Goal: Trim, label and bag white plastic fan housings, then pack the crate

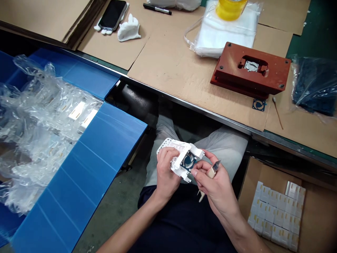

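Over my lap, my left hand point(165, 172) is closed round a white plastic frame point(177, 149) with a small dark blue fan point(188, 161) set in it. My right hand point(214, 182) presses its fingertips on the frame's lower right edge and also grips a small knife point(212, 171) with a cream handle, blade pointing up and to the right. Both hands sit below the table's front edge.
On the cardboard-covered table lie a red-brown jig point(250, 70), a loose blue fan square point(259, 105), a cotton swab point(277, 112), white gloves point(129, 28) and a phone point(112, 14). A blue bin point(86, 168) with clear bags stands left; a carton of white parts point(276, 214) right.
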The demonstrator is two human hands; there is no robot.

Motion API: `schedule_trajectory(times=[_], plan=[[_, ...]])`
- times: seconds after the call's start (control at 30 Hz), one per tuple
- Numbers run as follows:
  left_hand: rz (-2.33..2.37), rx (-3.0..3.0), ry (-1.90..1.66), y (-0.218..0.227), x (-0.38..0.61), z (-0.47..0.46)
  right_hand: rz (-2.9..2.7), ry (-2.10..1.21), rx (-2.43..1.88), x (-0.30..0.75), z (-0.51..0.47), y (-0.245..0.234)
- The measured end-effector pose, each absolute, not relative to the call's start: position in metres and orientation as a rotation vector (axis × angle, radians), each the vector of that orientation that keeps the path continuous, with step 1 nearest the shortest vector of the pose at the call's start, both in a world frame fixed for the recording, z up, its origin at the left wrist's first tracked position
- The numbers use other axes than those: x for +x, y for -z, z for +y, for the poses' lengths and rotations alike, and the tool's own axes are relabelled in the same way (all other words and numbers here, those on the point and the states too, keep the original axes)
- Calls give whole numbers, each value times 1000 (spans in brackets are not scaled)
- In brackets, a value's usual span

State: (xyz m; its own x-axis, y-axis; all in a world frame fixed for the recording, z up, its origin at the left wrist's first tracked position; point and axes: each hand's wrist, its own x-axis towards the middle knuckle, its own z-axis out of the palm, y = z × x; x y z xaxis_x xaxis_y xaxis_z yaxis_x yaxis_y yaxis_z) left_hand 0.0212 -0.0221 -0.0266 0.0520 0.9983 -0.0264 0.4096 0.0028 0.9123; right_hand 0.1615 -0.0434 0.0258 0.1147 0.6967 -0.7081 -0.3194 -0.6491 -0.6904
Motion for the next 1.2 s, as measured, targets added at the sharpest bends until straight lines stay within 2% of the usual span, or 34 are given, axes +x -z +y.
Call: schedule_trajectory(times=[0.13, 0.2, 0.53, 0.8, 1.0, 1.2], plan=[[1475, 1503, -737, 22, 22, -16, -1045, -1125, -1756, 180, -48, -27], [1499, 1515, -621, 20, 21, -14, -1362, -1020, -1684, 194, -44, -29], [1428, 1627, -552, 13, 15, -16, -1515, -1673, -1511, 215, 0, -28], [1421, 1697, -519, 16, 13, -18, -1411, -1807, -1521, 209, -6, -21], [1420, 1728, -508, 19, 13, -18, -1497, -1720, -1596, 205, -11, -20], [1413, 1615, -454, 16, 13, -16, -1412, -1785, -1522, 210, -11, -17]])
